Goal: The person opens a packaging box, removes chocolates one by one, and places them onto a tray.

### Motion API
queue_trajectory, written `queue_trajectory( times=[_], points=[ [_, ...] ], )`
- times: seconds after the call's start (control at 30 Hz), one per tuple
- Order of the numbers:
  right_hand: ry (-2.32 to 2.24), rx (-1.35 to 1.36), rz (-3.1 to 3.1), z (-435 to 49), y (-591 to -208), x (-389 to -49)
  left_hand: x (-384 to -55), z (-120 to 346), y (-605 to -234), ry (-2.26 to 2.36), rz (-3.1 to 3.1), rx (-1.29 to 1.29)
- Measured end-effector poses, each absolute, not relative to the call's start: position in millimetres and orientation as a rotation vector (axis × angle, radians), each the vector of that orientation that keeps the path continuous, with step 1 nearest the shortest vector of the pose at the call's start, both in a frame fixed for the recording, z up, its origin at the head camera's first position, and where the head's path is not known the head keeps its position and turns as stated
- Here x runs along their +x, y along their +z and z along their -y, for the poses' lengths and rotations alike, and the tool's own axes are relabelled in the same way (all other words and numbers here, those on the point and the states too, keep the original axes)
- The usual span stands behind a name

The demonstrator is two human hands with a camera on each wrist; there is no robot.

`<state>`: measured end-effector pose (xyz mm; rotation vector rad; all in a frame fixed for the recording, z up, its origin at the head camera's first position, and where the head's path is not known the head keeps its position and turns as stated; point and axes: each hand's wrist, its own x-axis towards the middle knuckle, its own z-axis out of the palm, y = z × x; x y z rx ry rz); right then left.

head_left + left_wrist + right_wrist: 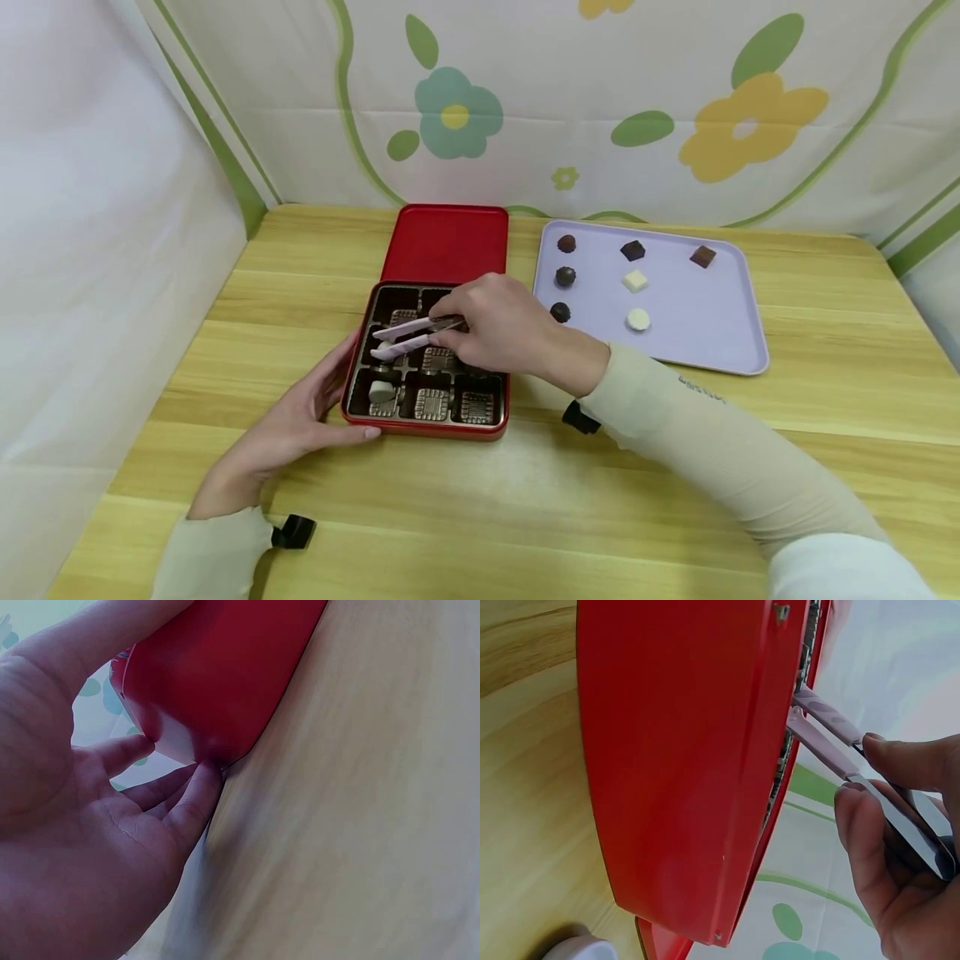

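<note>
My right hand [498,325] pinches metal tongs [826,742] with lilac tips, thumb on one arm and fingers on the other. The tips reach into the middle-left compartment of an open red tin box [442,432]. A pale chocolate [385,345] shows between them, partly hidden; whether they grip it I cannot tell. Another white chocolate [381,392] sits in the front-left compartment. My left hand [288,421] holds the box at its front-left corner, thumb along the front and fingertips [199,795] against the side. My right hand hides part of the box's right compartments.
The red lid [450,242] lies behind the box. To the right, a lilac tray [693,333] bears several dark, brown and white chocolates, among them a round white one [638,319] and a brown square [702,257]. A flowered curtain [540,108] borders the wooden table [480,517].
</note>
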<state>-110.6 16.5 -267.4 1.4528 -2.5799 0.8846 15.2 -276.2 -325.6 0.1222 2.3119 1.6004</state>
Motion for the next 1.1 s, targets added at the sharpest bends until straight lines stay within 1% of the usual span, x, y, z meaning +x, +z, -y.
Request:
queue_trajectory(
  times=[0.33, 0.53, 0.9, 1.1],
  points=[
    [0.700, 1.487, 2.656, -9, -259, -106, 16, 276, -327, 1.607, -2.307, 0.121],
    [0.670, 1.500, 2.610, -7, -259, -104, 16, 275, -326, 1.619, -2.292, 0.111],
    [0.874, 1.423, 2.507, -17, -263, -104, 16, 275, -325, 1.602, -2.301, 0.115],
    [1.165, 1.239, 2.547, -32, -264, -104, 16, 275, -325, 1.621, -2.278, 0.096]
  ],
)
